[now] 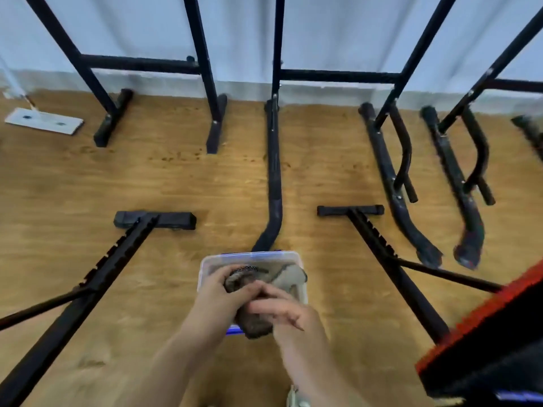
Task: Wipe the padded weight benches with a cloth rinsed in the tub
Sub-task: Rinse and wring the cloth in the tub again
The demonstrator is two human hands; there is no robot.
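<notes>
- The fingers (266, 307) of the right hand (289, 321) are curled round the near end of a dark, bunched cloth (255, 329), which is gripped firmly.
- The left hand (219, 298) is clenched on the far end of the same cloth, with its fingers wrapped over the bundle. The two hands are pressed close together.
- The cloth is held just above a clear plastic tub (252, 255) with blue clips, and a paler fold of cloth is seen inside it.
- The tub is set on a wooden floor (73, 183), between two black metal frames (381, 251).
- A padded bench (482, 342) — black with a red edge — is seen at the lower right, near the tub but apart from it.
- A flat white mop head (44, 121) is laid on the floor at the far left, near a pale wall (338, 30).
</notes>
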